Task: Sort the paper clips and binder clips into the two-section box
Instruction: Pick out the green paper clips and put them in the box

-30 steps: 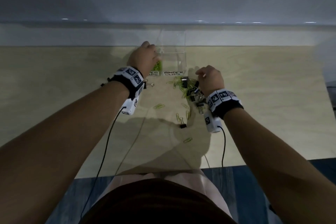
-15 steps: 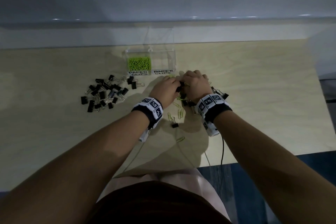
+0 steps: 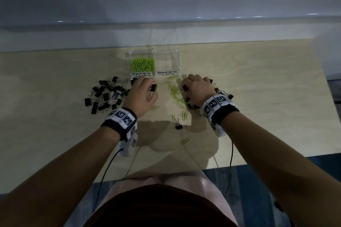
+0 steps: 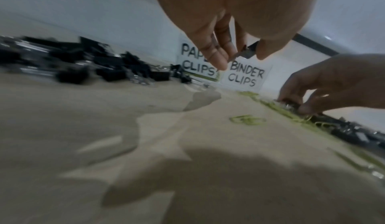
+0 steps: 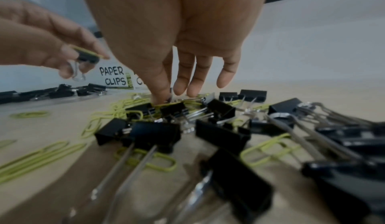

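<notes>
A pale wooden counter (image 3: 55,134) is seen set against a grey-white wall, under dim light. A clear two-section box (image 3: 154,61) is placed at the far edge of the counter, its front marked with two labels: "PAPER CLIPS" (image 3: 141,74) on the left and "BINDER CLIPS" (image 3: 166,73) on the right. The left section is filled with green paper clips (image 3: 143,64); nothing can be made out in the right section.

A heap of black binder clips (image 3: 106,94) is noted on the counter to the left of the box. A mixed pile (image 3: 181,97) of green paper clips and black binder clips is spread in front of the box — partly under the right hand. One lone binder clip (image 3: 178,125) lies nearer the person, with a single paper clip (image 3: 184,141) beyond it toward the counter's near edge.

The left hand (image 3: 143,94) is held just above the counter in front of the "PAPER CLIPS" label; a black binder clip (image 5: 86,57) is pinched between its thumb and fingertips, as confirmed in the right wrist view. The right hand (image 3: 196,88) is lowered onto the mixed pile: the thumb and forefinger are closed on a binder clip in the pile (image 5: 172,110), while the remaining fingers (image 5: 200,77) are extended and loosely spread above the clips.

Marker-patterned wristbands (image 3: 121,118) are worn on both wrists, and thin cables (image 3: 103,177) are trailed from them toward the person.
</notes>
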`<state>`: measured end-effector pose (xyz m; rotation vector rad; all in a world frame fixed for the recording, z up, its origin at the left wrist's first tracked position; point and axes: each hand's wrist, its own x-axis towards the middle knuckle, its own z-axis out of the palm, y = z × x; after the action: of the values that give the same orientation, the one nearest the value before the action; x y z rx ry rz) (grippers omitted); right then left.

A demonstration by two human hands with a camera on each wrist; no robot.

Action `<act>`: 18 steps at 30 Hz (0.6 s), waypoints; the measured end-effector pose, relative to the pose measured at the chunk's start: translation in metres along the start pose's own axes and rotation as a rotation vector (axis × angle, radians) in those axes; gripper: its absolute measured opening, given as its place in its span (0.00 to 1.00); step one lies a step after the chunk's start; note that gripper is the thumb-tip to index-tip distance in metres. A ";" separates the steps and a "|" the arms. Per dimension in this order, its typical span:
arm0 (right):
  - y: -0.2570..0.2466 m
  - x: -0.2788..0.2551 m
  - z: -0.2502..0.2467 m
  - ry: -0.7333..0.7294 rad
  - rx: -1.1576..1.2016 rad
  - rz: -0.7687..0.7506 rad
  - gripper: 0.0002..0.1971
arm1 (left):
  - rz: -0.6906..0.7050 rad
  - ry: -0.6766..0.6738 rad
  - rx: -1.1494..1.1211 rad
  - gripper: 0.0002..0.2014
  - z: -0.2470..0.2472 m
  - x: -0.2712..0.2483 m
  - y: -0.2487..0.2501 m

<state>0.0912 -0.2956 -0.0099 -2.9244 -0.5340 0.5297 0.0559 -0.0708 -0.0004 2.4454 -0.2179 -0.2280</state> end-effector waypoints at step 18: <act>0.045 -0.094 0.023 0.371 0.181 0.413 0.13 | 0.188 -0.323 0.186 0.15 0.084 0.002 0.070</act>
<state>0.0149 -0.3707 -0.0097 -2.8532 0.1571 0.0547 0.0324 -0.1759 -0.0202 2.5384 -0.6326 -0.5407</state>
